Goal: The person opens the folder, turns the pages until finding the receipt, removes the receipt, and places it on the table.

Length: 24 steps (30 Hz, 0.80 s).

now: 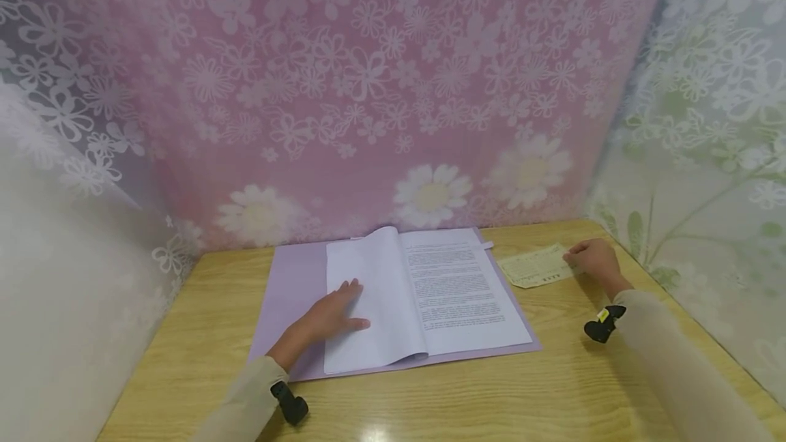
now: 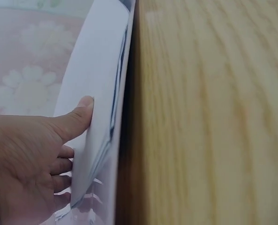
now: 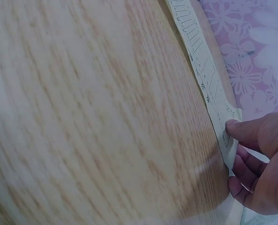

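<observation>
A stack of printed paper (image 1: 454, 292) lies open in a purple folder (image 1: 297, 285), its turned white pages (image 1: 368, 258) to the left. My left hand (image 1: 331, 314) rests on those pages with its fingers extended; in the left wrist view the thumb (image 2: 78, 119) lies along the white sheet. Off to the right, a small yellowish printed slip (image 1: 531, 266) lies on the table beside the folder. My right hand (image 1: 595, 261) pinches the slip's right end, and in the right wrist view the thumb (image 3: 244, 131) presses on that end.
The wooden table (image 1: 467, 394) meets a pink flowered backdrop (image 1: 368, 121) behind the folder. Pale flowered sheets stand at the left (image 1: 74, 224) and right (image 1: 706, 155). A small white tab (image 1: 488, 245) sticks out past the folder's right side.
</observation>
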Each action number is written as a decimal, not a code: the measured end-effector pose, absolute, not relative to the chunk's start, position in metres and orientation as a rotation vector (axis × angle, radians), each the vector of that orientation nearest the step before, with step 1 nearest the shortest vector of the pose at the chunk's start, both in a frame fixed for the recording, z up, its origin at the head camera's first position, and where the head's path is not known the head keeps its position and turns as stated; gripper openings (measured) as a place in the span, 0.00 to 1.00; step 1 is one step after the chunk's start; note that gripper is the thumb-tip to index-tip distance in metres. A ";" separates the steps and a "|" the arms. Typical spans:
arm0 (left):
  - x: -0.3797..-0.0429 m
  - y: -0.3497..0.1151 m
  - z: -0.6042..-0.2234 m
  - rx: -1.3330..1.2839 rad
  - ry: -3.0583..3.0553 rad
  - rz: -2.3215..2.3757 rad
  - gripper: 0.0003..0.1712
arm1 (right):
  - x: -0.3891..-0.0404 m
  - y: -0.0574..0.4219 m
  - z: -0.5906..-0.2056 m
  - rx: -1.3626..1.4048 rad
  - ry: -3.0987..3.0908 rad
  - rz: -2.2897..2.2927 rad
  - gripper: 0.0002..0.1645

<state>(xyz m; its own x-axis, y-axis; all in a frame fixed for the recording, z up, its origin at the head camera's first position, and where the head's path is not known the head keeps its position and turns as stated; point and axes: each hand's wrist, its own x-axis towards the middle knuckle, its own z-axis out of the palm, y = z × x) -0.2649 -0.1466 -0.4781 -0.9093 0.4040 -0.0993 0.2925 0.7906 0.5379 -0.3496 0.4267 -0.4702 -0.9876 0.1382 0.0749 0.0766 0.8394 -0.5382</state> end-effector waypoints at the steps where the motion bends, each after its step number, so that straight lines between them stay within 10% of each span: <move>1: -0.264 -0.147 -0.477 0.543 2.773 0.790 0.48 | -0.350 0.426 -0.470 -0.174 -2.903 0.850 0.21; 24: -0.267 -0.145 -0.467 0.623 2.767 0.550 0.51 | -0.347 0.433 -0.463 -0.061 -2.954 0.771 0.28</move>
<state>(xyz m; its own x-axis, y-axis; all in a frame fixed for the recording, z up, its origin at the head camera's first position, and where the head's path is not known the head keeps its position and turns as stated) -0.2672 -0.1448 -0.4667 -0.8767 0.4541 -0.1586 0.3590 0.8372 0.4125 -0.3471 0.4329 -0.4627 -0.9953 0.0609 0.0749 0.0165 0.8718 -0.4896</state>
